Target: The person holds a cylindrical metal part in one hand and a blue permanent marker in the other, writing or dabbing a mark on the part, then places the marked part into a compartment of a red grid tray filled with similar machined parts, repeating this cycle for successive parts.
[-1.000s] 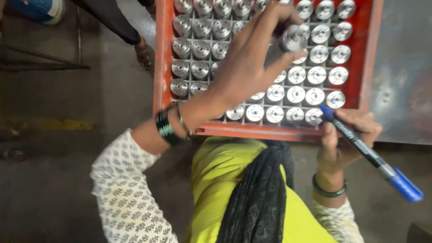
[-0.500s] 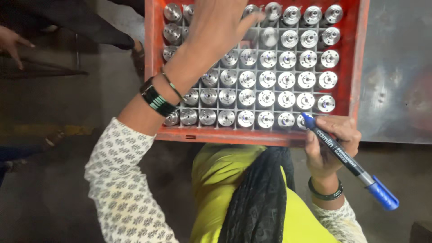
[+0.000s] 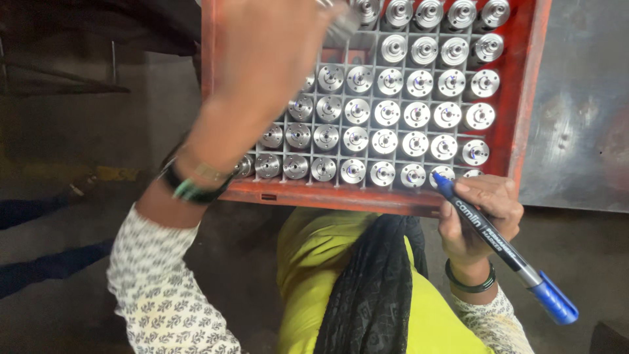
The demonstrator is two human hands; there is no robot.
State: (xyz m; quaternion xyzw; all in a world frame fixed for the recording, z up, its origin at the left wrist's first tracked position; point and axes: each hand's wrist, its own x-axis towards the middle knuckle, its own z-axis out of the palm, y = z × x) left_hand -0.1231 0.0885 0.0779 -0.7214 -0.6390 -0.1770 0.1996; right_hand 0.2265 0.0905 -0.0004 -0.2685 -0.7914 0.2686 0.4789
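Tray: I see a red tray [image 3: 527, 98] with a grey grid full of upright metal cylinders [image 3: 386, 111].
Left hand [image 3: 262, 59]: blurred above the tray's left half, fingers pinching one cylinder [image 3: 344, 26].
Right hand [image 3: 481, 216]: at the tray's near right corner, closed around a blue marker [image 3: 504, 252].

Factory workshop: red crate [image 3: 527, 98] of machined metal parts [image 3: 386, 113].

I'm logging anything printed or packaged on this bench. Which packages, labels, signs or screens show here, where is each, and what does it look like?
Marker pen: in the right hand at the crate's near right corner; black barrel with a band of white print, blue tip and blue end.
Crate: red plastic container with a grey grid, holding rows of round silver metal parts; no label visible.
No signs or screens in view.
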